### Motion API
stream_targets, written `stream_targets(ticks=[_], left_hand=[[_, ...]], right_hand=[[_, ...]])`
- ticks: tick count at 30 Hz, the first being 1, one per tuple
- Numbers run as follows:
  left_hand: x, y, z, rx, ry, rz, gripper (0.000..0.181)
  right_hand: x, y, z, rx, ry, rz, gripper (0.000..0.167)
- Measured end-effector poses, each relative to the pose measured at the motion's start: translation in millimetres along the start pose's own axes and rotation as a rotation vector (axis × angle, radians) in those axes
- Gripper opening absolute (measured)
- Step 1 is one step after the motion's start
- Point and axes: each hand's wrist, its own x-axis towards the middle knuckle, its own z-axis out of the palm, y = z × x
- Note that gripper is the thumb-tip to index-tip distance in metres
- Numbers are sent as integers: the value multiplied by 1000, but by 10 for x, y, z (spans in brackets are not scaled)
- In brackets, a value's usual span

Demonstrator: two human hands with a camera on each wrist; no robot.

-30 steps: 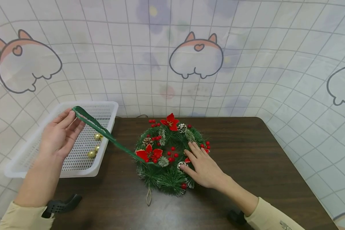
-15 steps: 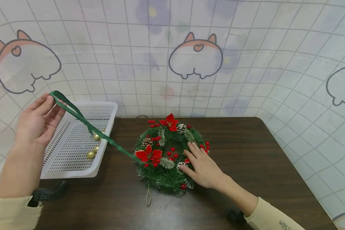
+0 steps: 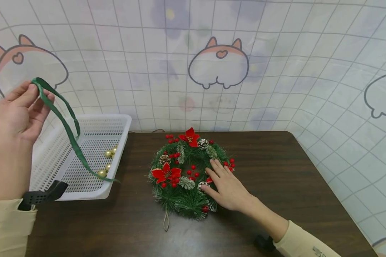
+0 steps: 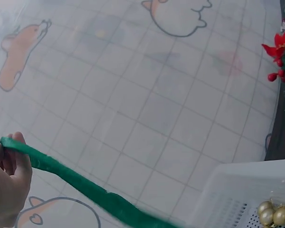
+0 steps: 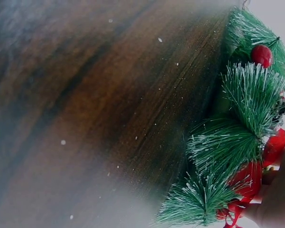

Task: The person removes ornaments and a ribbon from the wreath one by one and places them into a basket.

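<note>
My left hand pinches a green ribbon between thumb and fingers, raised over the left side of the basket. Both ends of the ribbon hang loose, the longer one reaching past the basket's right rim. In the left wrist view the ribbon trails down to the right from the fingers. A green wreath with red flowers, red berries and pine cones lies flat on the table. My right hand rests on its right side with fingers spread, partly covering a red flower.
A white perforated basket stands on the left, with several gold baubles inside. The dark wooden table extends right of the wreath. A twine loop sticks out at the wreath's front. A patterned curtain hangs behind.
My left hand has moved left and up, drawing the ribbon away from the wreath until its far end came free. My right hand has stayed on the wreath.
</note>
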Motion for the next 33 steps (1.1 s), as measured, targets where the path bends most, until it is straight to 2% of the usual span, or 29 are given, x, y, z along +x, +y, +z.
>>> stream_targets(ticks=[7, 15, 19, 24, 33], left_hand=[[131, 82, 67, 68, 31, 37, 28], [276, 48, 63, 134, 78, 6, 28], [361, -42, 51, 143, 79, -32, 25], [423, -206, 10, 210, 81, -77, 25], [493, -503, -58, 340, 83, -80, 25]], right_hand=[[-4, 4, 5, 0, 4, 4, 74], [-4, 12, 15, 1, 7, 4, 75], [-5, 11, 11, 6, 6, 6, 74], [-5, 11, 14, 5, 7, 3, 74], [-2, 9, 12, 2, 5, 4, 74]])
